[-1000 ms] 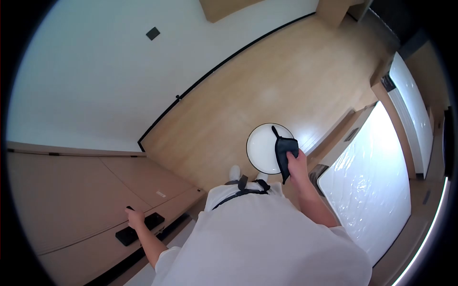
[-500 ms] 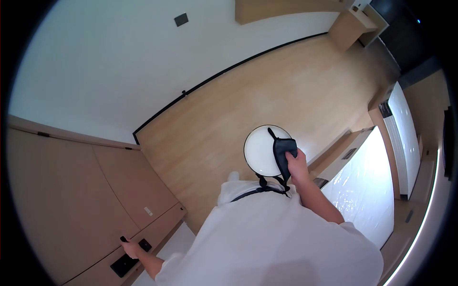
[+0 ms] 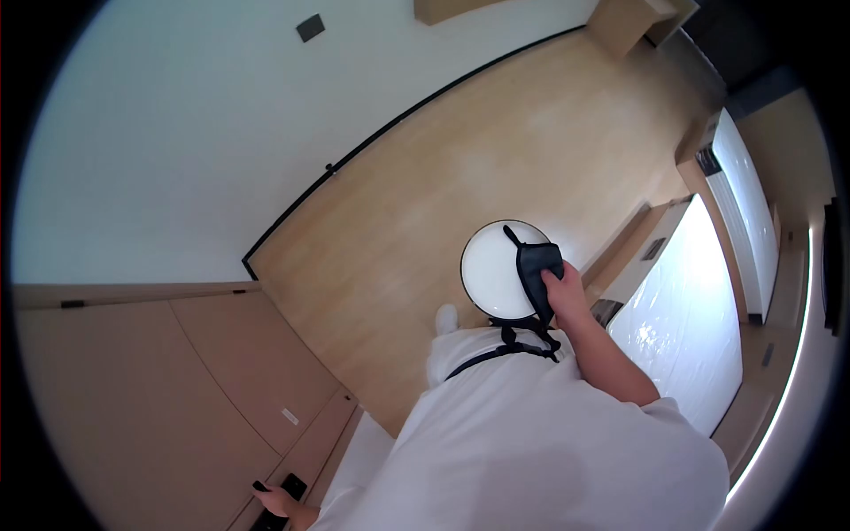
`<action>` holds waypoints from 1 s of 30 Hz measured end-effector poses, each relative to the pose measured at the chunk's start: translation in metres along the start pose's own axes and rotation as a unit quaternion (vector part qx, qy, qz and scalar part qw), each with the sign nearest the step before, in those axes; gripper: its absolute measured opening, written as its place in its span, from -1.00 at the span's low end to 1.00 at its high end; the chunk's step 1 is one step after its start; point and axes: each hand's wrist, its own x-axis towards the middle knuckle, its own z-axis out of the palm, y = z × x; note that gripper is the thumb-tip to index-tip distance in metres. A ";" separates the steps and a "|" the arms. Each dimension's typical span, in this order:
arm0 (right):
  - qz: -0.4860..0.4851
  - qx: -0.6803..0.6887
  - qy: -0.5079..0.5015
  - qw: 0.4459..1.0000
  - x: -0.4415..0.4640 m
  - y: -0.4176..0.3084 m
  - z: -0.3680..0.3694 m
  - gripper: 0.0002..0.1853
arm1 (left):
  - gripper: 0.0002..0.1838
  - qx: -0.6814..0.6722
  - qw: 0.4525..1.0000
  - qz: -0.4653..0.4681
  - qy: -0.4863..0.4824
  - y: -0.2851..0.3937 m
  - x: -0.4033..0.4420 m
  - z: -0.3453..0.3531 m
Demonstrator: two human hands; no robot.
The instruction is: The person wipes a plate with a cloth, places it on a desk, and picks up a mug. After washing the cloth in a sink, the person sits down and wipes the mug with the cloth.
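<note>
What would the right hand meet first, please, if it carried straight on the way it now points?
Past the dark pouch it holds, the right hand would probably meet the white round surface; the depth is unclear.

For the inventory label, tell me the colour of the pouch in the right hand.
The pouch looks black; it shows best in the head view.

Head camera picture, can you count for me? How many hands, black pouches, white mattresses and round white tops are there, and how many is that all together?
Hands: 2, the left hand and the right hand
Black pouch: 1
White mattresses: 2, the nearer mattress and the farther mattress
Round white top: 1
Total: 6
</note>
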 end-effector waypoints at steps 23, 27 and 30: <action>0.015 0.133 0.221 0.966 0.199 0.044 -0.337 -0.78 | -0.40 -0.193 0.268 0.498 -0.802 0.777 -0.720 -0.277; -0.003 0.194 0.254 0.947 0.239 -0.001 -0.434 -0.78 | -0.27 -0.131 0.260 0.531 -0.796 0.820 -0.833 -0.342; -0.028 0.118 0.260 0.958 0.294 -0.017 -0.485 -0.77 | -0.20 -0.116 0.237 0.453 -0.852 0.859 -0.887 -0.374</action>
